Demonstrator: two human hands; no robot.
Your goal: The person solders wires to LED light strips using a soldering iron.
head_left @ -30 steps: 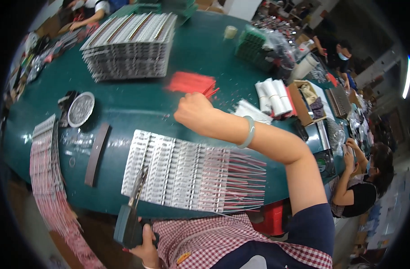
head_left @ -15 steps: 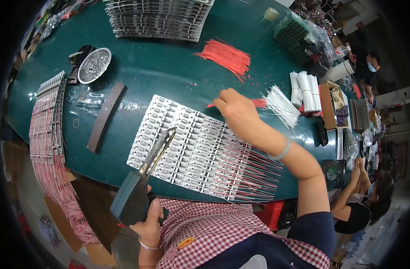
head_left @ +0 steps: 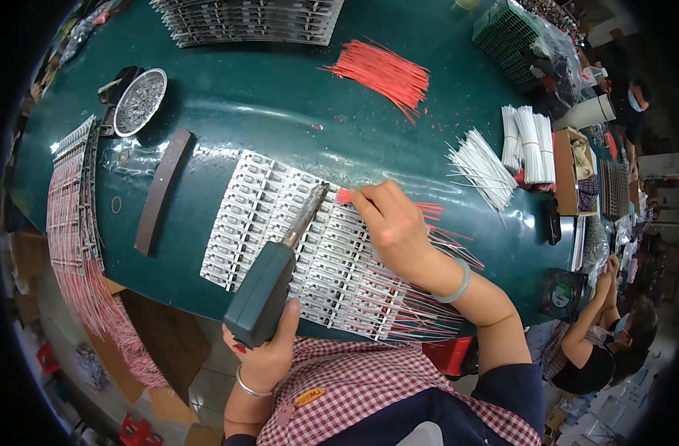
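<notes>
My left hand is wrapped round the handle of a dark green soldering gun. Its grey tip reaches the upper edge of a panel of small metal parts in rows, beside the fingers of my right hand. Those fingers pinch a small bunch of red wires, whose ends stick out on both sides of the hand. Red and white wires trail off the panel's right side, partly under my right forearm. Whether the tip touches a wire is too small to tell.
Loose red wires lie at the back, white wires and white bundles to the right. On the left are a dark strip, a bowl of metal bits and wired panels. A co-worker sits at right.
My right hand has come down to the panel's upper edge with the red wires. The soldering gun has moved right and up, its tip now close to those fingers. The view has shifted slightly.
</notes>
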